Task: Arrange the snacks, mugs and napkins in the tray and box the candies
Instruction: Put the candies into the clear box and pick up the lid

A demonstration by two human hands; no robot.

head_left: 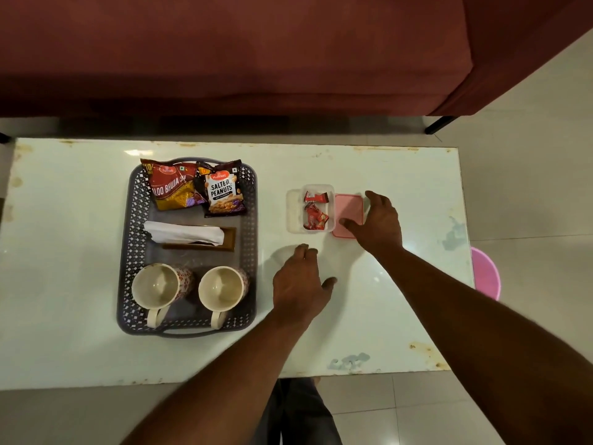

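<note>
1. Tray (253,252), grey lattice plastic, on the bench (401,316) at left; it carries two snack packets (221,194), a napkin holder (195,239) and two mugs (160,287).
2. Right hand (378,223), fingers spread, resting on the pink lid (349,207); no closed grip.
3. Left hand (301,281), open and empty, palm down over the bench.
4. Clear box (293,210), lidless, just left of the lid.
5. Candies (316,216), red wrappers, inside the box.
</note>
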